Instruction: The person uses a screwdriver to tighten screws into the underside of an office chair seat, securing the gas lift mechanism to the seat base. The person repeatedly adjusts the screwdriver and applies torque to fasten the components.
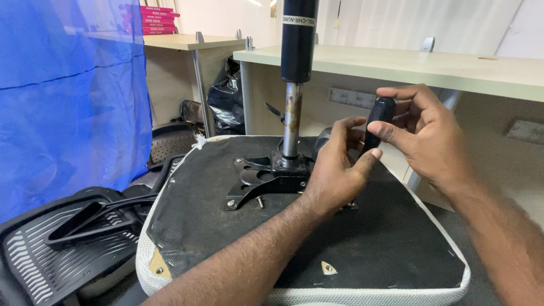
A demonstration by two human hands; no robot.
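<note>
Two hands at work over an upturned chair seat (351, 243), black underside, white mesh edge. Left of the grip, black metal bracket (266, 178) bolted on, rusty gas-lift column (293, 96) rising upright from it. Left hand (334, 170) curled beside the bracket, thumb touching the tool. Right hand (425, 133) clenched round a black tool handle (378, 122), glossy, rounded, held upright just above the seat.

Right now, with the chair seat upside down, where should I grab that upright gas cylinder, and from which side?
Probably the wide black upper body of the gas cylinder, taken from the left. It stands upright and round, so a hand wraps it sideways. The thin rusty rod below is narrower, and the left hand and right hand with a black handle crowd the right.
</note>
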